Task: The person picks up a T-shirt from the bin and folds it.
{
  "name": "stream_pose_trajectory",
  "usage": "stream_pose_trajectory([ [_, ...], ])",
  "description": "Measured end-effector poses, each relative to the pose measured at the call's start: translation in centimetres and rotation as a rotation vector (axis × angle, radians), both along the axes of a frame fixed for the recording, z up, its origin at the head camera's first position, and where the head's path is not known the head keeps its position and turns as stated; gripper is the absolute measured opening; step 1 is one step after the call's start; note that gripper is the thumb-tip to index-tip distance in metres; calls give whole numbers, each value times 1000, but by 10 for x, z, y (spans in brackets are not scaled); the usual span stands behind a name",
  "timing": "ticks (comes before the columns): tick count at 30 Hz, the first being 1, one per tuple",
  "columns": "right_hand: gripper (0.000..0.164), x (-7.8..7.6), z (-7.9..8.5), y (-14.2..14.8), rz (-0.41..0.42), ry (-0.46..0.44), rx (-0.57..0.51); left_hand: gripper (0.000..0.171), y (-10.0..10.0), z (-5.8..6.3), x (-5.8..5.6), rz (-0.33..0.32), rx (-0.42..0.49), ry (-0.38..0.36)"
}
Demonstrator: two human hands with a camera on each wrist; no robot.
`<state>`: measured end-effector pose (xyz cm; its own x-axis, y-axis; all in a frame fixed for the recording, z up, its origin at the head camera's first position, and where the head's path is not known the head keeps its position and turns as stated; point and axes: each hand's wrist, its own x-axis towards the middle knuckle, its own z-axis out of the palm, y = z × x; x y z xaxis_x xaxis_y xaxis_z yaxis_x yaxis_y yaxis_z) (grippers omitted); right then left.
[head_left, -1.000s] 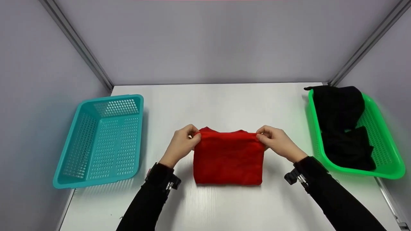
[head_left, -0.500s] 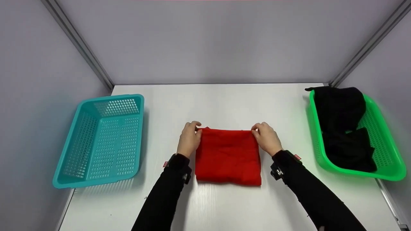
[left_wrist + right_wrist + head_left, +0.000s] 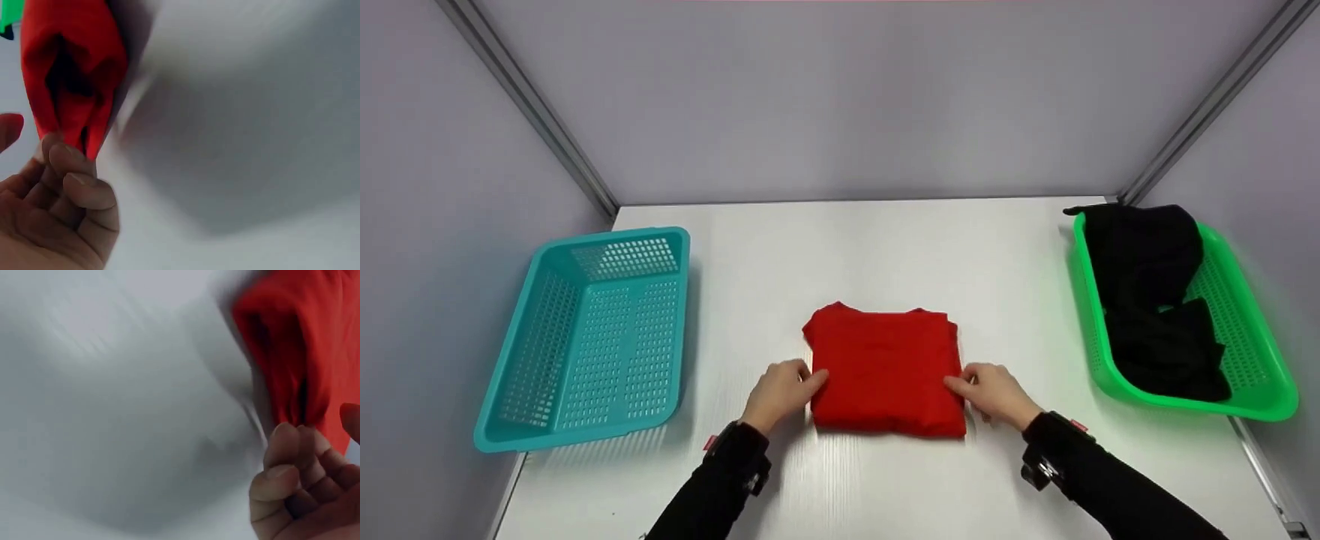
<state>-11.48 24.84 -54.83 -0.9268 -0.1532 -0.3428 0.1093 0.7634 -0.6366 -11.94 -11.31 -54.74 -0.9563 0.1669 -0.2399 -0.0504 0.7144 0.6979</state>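
A folded red garment (image 3: 885, 375) lies at the middle of the white table (image 3: 877, 262), a dip like a neckline along its far edge. At its left side is my left hand (image 3: 785, 394), thumb over the cloth and curved fingertips at the side edge. My right hand (image 3: 992, 391) mirrors it on the right side. In the left wrist view, the left thumb (image 3: 8, 129) stands apart from the cloth, while the fingers touch the lower end of its layered folds. The right wrist view has the right thumb (image 3: 351, 421) likewise apart from the fingers at the fold.
A teal basket (image 3: 681, 337) with nothing in it stands on the left. On the right, a green basket (image 3: 1256, 322) holds black cloth (image 3: 1147, 300), part of which hangs over its far rim. Grey walls (image 3: 855, 105) enclose the table at back and sides.
Both hands held the red garment's far corners and laid that edge down. They have since let go and moved nearer, to the side edges. The garment now lies flat with its neckline showing.
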Motion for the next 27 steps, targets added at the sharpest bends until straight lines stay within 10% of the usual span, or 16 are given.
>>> stream_pose_trajectory([
  [10, 28, 42, -5, 17, -67, -468, -536, 28, -9, -7, 30, -5, 421, -298],
  [19, 32, 44, -8, 11, 92, -268, -187, 26, -10, -17, 38, -213, 80, -100],
  [27, 30, 4, 6, 8, -57, -252, -154, 24, -9, -5, 8, 23, 137, -99],
])
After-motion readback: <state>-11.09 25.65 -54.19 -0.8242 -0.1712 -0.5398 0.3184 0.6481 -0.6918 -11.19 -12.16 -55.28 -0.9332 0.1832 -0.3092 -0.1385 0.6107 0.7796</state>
